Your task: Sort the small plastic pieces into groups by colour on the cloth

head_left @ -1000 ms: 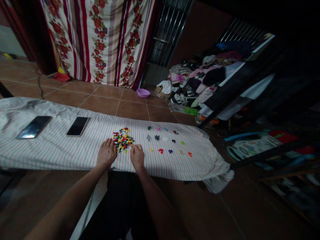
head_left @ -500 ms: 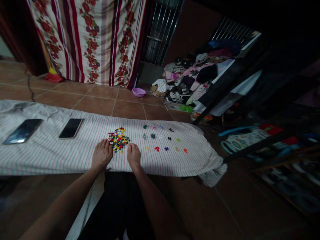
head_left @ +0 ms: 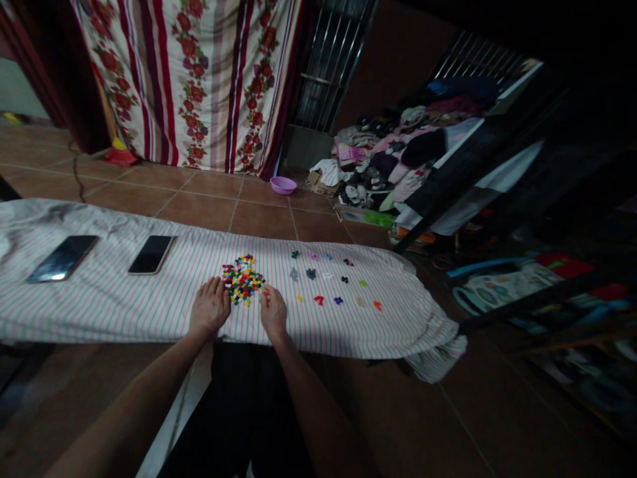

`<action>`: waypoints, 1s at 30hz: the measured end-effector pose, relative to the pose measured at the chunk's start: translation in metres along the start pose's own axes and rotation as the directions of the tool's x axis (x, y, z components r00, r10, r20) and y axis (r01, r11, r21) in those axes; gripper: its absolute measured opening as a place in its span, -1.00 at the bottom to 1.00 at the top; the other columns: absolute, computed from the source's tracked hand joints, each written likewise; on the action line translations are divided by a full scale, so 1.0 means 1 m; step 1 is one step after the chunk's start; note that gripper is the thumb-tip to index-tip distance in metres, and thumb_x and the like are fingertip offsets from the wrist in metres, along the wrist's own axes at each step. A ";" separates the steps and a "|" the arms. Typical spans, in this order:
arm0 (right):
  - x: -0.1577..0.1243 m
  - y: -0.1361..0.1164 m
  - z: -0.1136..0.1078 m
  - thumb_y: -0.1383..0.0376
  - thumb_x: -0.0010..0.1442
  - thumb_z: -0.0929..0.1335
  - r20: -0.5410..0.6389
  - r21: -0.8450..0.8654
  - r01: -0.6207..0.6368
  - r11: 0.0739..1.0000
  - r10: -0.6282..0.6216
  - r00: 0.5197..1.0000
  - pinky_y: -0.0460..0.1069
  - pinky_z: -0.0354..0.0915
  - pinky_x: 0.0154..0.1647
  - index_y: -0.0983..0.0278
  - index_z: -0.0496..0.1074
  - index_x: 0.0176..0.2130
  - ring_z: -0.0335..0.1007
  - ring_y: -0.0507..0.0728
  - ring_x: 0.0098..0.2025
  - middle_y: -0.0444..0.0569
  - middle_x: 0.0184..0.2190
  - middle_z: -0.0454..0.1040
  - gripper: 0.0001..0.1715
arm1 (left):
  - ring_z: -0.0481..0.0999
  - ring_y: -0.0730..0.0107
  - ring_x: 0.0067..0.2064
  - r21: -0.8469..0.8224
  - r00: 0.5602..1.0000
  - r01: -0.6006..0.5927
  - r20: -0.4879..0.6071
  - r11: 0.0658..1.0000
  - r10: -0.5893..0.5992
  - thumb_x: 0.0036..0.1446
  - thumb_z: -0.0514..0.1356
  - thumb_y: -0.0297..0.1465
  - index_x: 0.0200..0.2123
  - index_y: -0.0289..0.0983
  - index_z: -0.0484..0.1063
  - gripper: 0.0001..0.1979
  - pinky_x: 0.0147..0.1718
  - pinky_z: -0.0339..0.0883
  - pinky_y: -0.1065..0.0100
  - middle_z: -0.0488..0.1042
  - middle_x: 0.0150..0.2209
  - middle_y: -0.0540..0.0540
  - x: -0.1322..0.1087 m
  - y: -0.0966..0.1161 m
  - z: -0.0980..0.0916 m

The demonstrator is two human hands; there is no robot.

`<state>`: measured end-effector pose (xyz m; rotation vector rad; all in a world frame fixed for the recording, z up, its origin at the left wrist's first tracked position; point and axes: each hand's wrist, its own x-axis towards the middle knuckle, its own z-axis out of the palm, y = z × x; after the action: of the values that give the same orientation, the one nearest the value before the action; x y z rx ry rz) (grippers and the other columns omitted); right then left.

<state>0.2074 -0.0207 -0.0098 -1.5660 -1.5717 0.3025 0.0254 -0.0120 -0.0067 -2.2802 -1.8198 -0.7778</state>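
Observation:
A mixed heap of tiny coloured pieces, too small to name exactly, lies on the striped cloth. At its left edge my left hand rests palm down, fingers stretched out on the cloth. On the other side, my right hand is closed in a pinch by the heap's right edge; whatever its fingertips hold is too small to make out. Farther right, small single-colour clusters sit in rough rows, among them a red cluster, a purple cluster, an orange cluster and a dark grey cluster.
Two dark-screened devices, a larger one and a phone, lie at left on the cloth. Beyond are a purple basin on the tiled floor, a floral curtain and a pile of clothes. Dark posts stand at right.
The whole view has shifted, so most things appear slightly farther right. My right hand has turned a little and its pinched fingers show more. My left hand stays beside the heap.

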 end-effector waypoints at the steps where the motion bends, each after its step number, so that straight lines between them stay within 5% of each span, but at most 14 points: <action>1: 0.000 0.001 0.000 0.31 0.24 0.21 0.003 0.008 0.004 1.000 -0.004 1.000 0.02 0.32 -0.07 0.24 0.43 -0.08 0.44 0.12 -0.16 0.02 -0.22 0.53 -0.69 | 0.29 0.01 0.21 -0.005 1.000 0.002 -0.005 1.000 -0.002 0.23 -0.13 -0.33 0.03 -0.42 0.35 -0.55 0.15 0.14 -0.01 0.41 0.09 -0.39 0.000 0.000 0.000; 8: -0.003 0.016 -0.015 0.26 0.22 0.23 0.012 0.210 -0.060 0.976 0.059 0.998 -0.03 0.40 -0.27 0.23 0.46 -0.14 0.46 0.07 -0.29 -0.04 -0.27 0.50 -0.72 | 0.30 0.01 0.20 0.014 1.000 0.001 0.002 1.000 -0.001 0.24 -0.13 -0.32 0.02 -0.44 0.36 -0.55 0.16 0.14 0.01 0.42 0.07 -0.39 0.001 0.000 -0.002; 15: -0.002 0.051 -0.087 0.18 0.19 0.23 -0.175 0.164 -0.011 0.986 0.040 0.984 0.01 0.42 -0.25 0.27 0.48 -0.18 0.44 0.11 -0.25 0.05 -0.23 0.48 -0.67 | 0.28 0.01 0.21 -0.017 1.000 -0.003 -0.021 1.000 0.003 0.22 -0.12 -0.34 0.00 -0.39 0.36 -0.58 0.15 0.14 -0.01 0.42 0.07 -0.38 0.001 0.003 -0.003; 23: 0.006 0.133 -0.183 0.16 0.08 0.21 -0.450 -0.081 -0.209 0.975 0.151 0.880 0.10 0.31 -0.06 0.34 0.47 -0.23 0.40 0.20 -0.15 0.16 -0.23 0.50 -0.60 | 0.30 0.04 0.20 -0.044 0.999 -0.034 -0.039 0.998 0.032 0.20 -0.10 -0.33 -0.03 -0.30 0.37 -0.62 0.15 0.13 -0.02 0.46 0.03 -0.29 -0.001 0.000 0.000; 30: 0.010 0.174 -0.235 0.25 -0.02 0.24 -0.585 -0.141 -0.553 0.821 0.382 0.716 0.05 0.28 -0.21 0.36 0.43 -0.23 0.34 0.16 -0.34 0.07 -0.37 0.47 -0.63 | 0.28 -0.02 0.21 0.005 1.000 -0.022 -0.022 1.000 0.023 0.21 -0.12 -0.33 -0.02 -0.40 0.37 -0.58 0.13 0.17 0.00 0.42 0.06 -0.39 -0.001 0.000 -0.001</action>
<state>0.4947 -0.0734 0.0112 -2.0759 -0.7780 -0.1222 0.0247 -0.0133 -0.0064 -2.2760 -1.7817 -0.7907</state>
